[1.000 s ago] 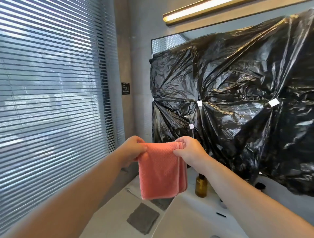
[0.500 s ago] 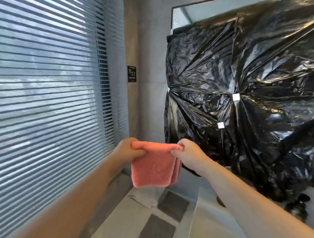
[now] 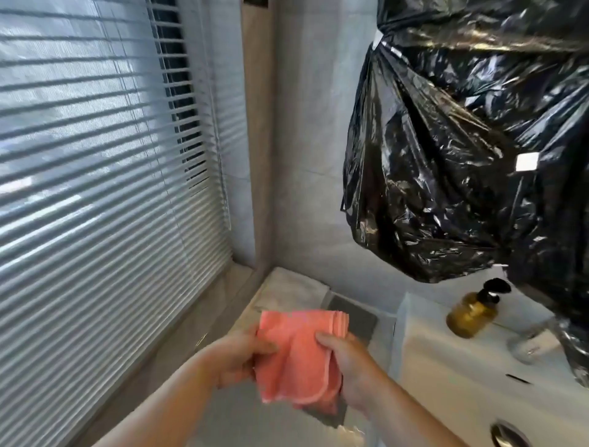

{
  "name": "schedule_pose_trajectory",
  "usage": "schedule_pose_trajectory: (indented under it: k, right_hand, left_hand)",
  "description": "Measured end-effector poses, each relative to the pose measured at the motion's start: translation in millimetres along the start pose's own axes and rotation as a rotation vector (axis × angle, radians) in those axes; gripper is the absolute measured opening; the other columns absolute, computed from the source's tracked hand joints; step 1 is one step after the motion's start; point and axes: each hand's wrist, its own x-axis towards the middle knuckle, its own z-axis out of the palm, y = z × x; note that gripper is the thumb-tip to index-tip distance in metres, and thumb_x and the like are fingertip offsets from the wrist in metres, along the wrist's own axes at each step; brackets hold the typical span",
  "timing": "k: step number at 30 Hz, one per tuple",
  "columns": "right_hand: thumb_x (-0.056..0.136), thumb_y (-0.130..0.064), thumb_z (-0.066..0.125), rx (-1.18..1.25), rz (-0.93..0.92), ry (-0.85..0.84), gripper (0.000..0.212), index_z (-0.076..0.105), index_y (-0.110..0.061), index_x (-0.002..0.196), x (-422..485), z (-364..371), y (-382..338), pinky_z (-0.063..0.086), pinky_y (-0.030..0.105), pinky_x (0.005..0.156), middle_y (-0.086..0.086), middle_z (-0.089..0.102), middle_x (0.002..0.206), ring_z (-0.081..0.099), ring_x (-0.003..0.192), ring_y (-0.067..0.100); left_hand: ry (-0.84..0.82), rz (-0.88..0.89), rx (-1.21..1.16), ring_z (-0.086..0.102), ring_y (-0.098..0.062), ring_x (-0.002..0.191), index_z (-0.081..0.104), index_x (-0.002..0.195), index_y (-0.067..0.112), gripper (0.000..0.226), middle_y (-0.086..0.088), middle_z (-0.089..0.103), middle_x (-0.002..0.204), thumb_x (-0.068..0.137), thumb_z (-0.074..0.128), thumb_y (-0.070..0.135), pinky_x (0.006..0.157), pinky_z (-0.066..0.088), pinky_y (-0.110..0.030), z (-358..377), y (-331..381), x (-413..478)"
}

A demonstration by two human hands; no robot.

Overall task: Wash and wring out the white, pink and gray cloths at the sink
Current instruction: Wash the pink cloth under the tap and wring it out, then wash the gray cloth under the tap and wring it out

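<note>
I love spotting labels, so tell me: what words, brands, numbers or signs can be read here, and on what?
No text can be read in this view.
Dark wall plaque: nearly all cut off at the top edge, unreadable.
Amber pump bottle: blurred, no label legible.
White patch on the black plastic sheet: blank.
Pink cloth: no tag or print visible.

Counts: 2 hands, left hand (image 3: 232,360) and right hand (image 3: 350,367). 1 pink cloth (image 3: 296,357), 1 white cloth (image 3: 290,290). Gray: 2, far gray cloth (image 3: 353,316), near gray cloth (image 3: 331,418) mostly hidden under pink. 1 amber pump bottle (image 3: 471,314), 1 sink (image 3: 446,367), 1 window blind (image 3: 95,191), 1 black plastic sheet (image 3: 462,159).
</note>
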Motion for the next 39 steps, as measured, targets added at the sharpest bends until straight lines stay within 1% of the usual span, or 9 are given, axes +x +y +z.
schedule_pose_trajectory:
  k: [3,7,12,16,24,29,32,36,39]
  right_hand:
    - [0.082,0.002,0.07,-0.039,0.163,0.029,0.027,0.069,-0.001,0.109,24.5,-6.9,58.2,0.059,0.051,0.083,0.024,0.075,0.093,0.073,0.086,0.039]
    - [0.067,0.004,0.074,-0.155,0.331,0.014,0.048,0.063,-0.006,0.113,51.2,-6.2,106.0,0.06,0.047,0.085,0.023,0.073,0.1,0.072,0.093,0.038]
    - [0.08,0.002,0.065,-0.368,0.209,-0.086,0.048,0.057,-0.027,0.118,101.7,15.2,103.7,0.057,0.04,0.091,0.001,0.07,0.11,0.068,0.103,0.021]
    - [0.09,-0.014,0.061,-0.422,0.158,-0.102,0.033,0.064,-0.02,0.122,145.3,27.8,105.8,0.052,0.027,0.07,0.002,0.073,0.112,0.07,0.098,0.019]
    - [0.095,-0.015,0.057,-0.559,0.192,-0.124,0.011,0.063,-0.007,0.099,156.9,18.2,109.7,0.051,0.04,0.06,0.008,0.063,0.077,0.059,0.061,0.019]
    - [0.098,-0.032,0.053,-1.5,-0.14,0.073,0.048,0.045,-0.023,0.144,163.0,-30.1,90.4,0.043,0.039,0.108,-0.001,0.046,0.142,0.046,0.131,0.021]
    - [0.095,-0.039,0.058,-1.607,0.047,0.067,0.055,0.043,-0.016,0.143,164.2,-54.0,91.6,0.043,0.04,0.106,0.007,0.051,0.139,0.049,0.129,0.03]
    - [0.089,-0.031,0.064,-1.285,0.015,0.022,0.018,0.053,-0.024,0.077,144.3,-60.0,83.2,0.046,0.031,0.072,0.002,0.062,0.091,0.063,0.087,0.02]
    - [0.09,-0.021,0.069,-0.928,0.028,-0.022,0.013,0.059,-0.016,0.084,113.9,-52.0,66.4,0.046,0.027,0.068,-0.002,0.064,0.084,0.061,0.077,0.011]
  left_hand:
    - [0.067,-0.146,-0.068,0.067,-0.039,0.11,0.056,0.132,0.003,0.073,-0.023,0.069,0.12,0.064,0.081,0.006,0.102,0.048,-0.058,-27.1,-74.1,19.9]
    - [0.231,-0.241,-0.118,0.067,-0.036,0.1,0.054,0.135,0.016,0.057,-0.023,0.064,0.126,0.085,0.06,-0.012,0.076,0.056,-0.037,-49.8,-113.6,41.2]
    - [0.27,-0.008,0.378,0.065,-0.015,0.1,0.057,0.127,0.03,0.07,0.003,0.064,0.119,0.071,0.058,-0.012,0.078,0.054,-0.017,-64.0,-82.6,75.1]
    - [0.279,0.129,0.718,0.048,-0.024,0.137,0.051,0.137,0.03,0.068,-0.005,0.051,0.146,0.075,0.057,0.004,0.116,0.038,-0.035,-86.2,-71.9,115.5]
    - [0.371,0.078,1.387,0.036,-0.04,0.144,0.052,0.145,0.026,0.075,-0.015,0.036,0.158,0.072,0.059,0.043,0.11,0.036,-0.056,-88.2,-111.5,136.2]
    - [0.18,-0.094,1.471,-0.008,-0.02,0.155,0.008,0.159,0.041,0.091,0.003,-0.008,0.169,0.079,0.041,0.068,0.122,0.007,-0.049,-79.3,-115.0,138.9]
    - [0.222,-0.089,1.484,0.002,-0.024,0.156,0.018,0.159,0.033,0.083,-0.003,0.004,0.169,0.087,0.054,0.055,0.122,0.011,-0.049,-65.0,-106.5,134.2]
    - [0.312,0.103,1.362,0.062,-0.036,0.116,0.068,0.12,0.012,0.065,-0.014,0.065,0.122,0.071,0.047,0.049,0.094,0.05,-0.042,-48.0,-111.6,109.5]
    - [0.247,0.135,1.022,0.062,-0.022,0.11,0.067,0.117,0.013,0.056,-0.001,0.066,0.118,0.08,0.051,0.052,0.093,0.046,-0.032,-21.9,-104.5,80.7]
